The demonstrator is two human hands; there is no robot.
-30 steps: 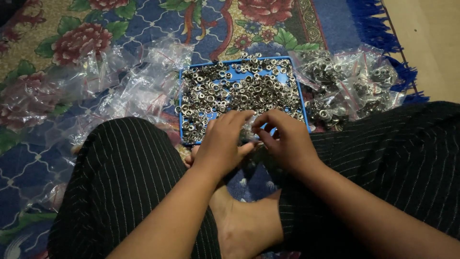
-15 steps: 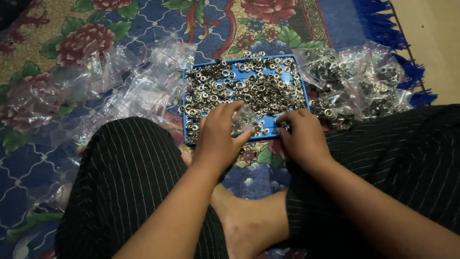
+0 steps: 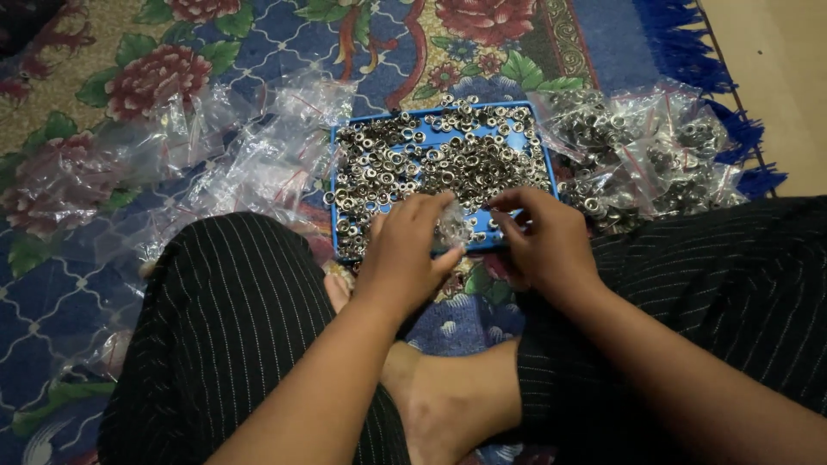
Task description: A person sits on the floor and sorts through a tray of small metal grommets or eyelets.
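Observation:
A blue tray (image 3: 334,172) lies on the carpet before my crossed legs, heaped with several small silver metal rings (image 3: 448,159). My left hand (image 3: 405,254) is at the tray's near edge and pinches a small clear plastic bag (image 3: 451,226) between thumb and fingers. My right hand (image 3: 543,241) is beside it, fingers curled at the bag's other side over the tray's near right corner. Whether the right fingers hold rings is hidden.
Empty clear plastic bags (image 3: 250,164) are strewn on the flowered carpet (image 3: 103,52) left of the tray. Filled bags of rings (image 3: 655,155) pile up at its right, near the carpet's blue fringe (image 3: 689,52). My knees in black striped trousers (image 3: 224,327) flank the hands.
Both hands stayed at the tray's near edge; the right hand shifted slightly back toward the left one and the small bag between them.

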